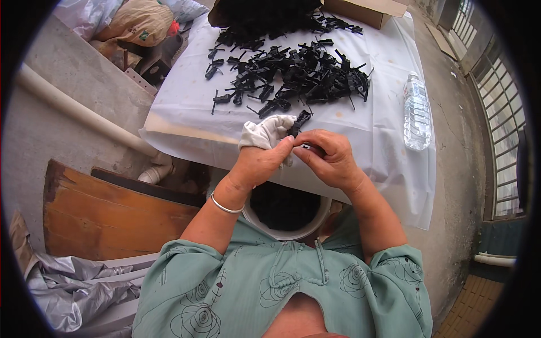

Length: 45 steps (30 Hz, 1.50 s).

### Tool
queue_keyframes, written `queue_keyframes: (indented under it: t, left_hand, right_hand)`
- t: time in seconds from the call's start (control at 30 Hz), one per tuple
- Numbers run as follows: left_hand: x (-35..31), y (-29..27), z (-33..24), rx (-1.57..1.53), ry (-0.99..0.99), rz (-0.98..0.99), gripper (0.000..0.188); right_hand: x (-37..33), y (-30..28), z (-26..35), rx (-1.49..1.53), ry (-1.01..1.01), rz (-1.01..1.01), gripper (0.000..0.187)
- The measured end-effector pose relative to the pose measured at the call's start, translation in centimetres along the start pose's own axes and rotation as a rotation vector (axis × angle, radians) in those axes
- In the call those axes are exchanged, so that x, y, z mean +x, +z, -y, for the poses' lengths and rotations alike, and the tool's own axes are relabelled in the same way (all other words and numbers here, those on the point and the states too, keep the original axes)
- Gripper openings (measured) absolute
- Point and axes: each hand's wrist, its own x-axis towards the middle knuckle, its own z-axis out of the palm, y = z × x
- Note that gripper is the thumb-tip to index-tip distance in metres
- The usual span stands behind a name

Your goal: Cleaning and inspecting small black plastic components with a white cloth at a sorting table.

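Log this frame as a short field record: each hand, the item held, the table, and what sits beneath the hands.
left hand: pinches a white cloth and one end of a small black plastic part
right hand: fingertips grip the same part
table: white sheet, pile of black plastic parts, cardboard box at far edge
bottle: clear, lying at table's right side
bucket: white rim, dark contents, below the hands

My left grip (260,160), white cloth (264,133) over its fingers, and my right grip (329,158) pinch one black plastic piece (299,123) above the white-covered surface (180,112), near the heap of black pieces (293,73).
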Motion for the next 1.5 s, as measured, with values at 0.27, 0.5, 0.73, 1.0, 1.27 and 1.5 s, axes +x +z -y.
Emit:
queue_keyframes:
  t: [0.27,0.5,0.73,1.0,1.27,1.5]
  left_hand:
    - [-0.8,0.8,-0.4,0.294,0.152,0.087,0.032]
    - [-0.5,1.3,-0.2,0.259,0.022,-0.078,0.029]
    - [-0.4,1.5,0.8,0.933,0.601,-0.213,0.030]
    - [-1.4,1.2,0.9,0.998,0.488,-0.216,0.030]
    - [-2.2,1.3,0.8,1.010,0.447,-0.252,0.030]
    - [-1.8,0.4,1.2,0.764,0.285,-0.232,0.030]
  right_hand:
    - [0.5,0.5,-0.3,0.362,0.413,-0.115,0.021]
    - [-0.1,0.1,-1.1,-0.082,0.185,0.071,0.024]
    - [-0.5,2.4,-2.4,0.261,0.304,-0.089,0.028]
    - [-0.2,2.5,-1.5,0.483,0.645,0.048,0.031]
    - [-0.3,3.1,-1.1,0.615,0.664,0.054,0.032]
    - [-0.4,3.5,-0.9,0.464,0.526,0.024,0.031]
